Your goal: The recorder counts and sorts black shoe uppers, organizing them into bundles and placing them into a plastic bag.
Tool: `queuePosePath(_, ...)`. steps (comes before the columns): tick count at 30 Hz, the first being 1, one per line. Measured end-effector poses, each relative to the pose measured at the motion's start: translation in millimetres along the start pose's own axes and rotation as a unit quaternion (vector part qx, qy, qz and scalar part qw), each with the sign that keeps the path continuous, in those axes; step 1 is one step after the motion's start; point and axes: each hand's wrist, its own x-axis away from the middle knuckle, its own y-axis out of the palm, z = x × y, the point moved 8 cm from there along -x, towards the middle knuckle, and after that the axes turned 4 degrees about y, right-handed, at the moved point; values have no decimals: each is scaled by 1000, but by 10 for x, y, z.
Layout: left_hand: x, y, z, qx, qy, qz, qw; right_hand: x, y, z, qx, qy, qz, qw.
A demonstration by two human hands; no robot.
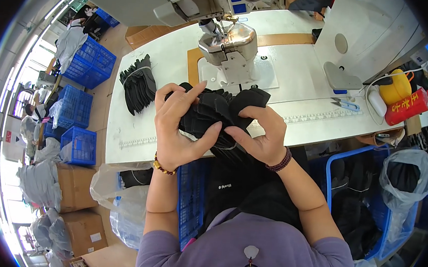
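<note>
Between both hands, over the front edge of the white table, is a thick bundle of black fabric pieces (203,114). My left hand (178,118) is curled around its left side, thumb toward the middle. My right hand (263,132) pinches a folded black piece at the bundle's right side between thumb and fingers. A thin tie shows near the lower part of the bundle. Just beyond stands the sewing machine (230,48) with its metal post and needle area. Another tied bundle of black pieces (139,84) lies on the table to the left.
A printed ruler strip (319,116) runs along the white table (174,56). Thread snips (346,104), a yellow container (395,86) and a red bottle (408,107) sit at right. Blue crates (329,174) with black pieces flank my lap. Cartons (75,186) and more crates stand left.
</note>
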Motion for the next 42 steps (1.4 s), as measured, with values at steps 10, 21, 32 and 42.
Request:
queuePosePath(10,-2,6,49,-23,26,-1,999,1,-40,25,-7,22,11,1000)
queuePosePath(21,1,16,88,-28,30,0,999,3,-67,62,-24,50,24,998)
queuePosePath(32,0,20,63,-42,22,-4,999,15,-127,19,-20,12,122,992)
queuePosePath(42,6,26,94,-35,37,-19,999,-19,-49,34,-2,28,10,1000)
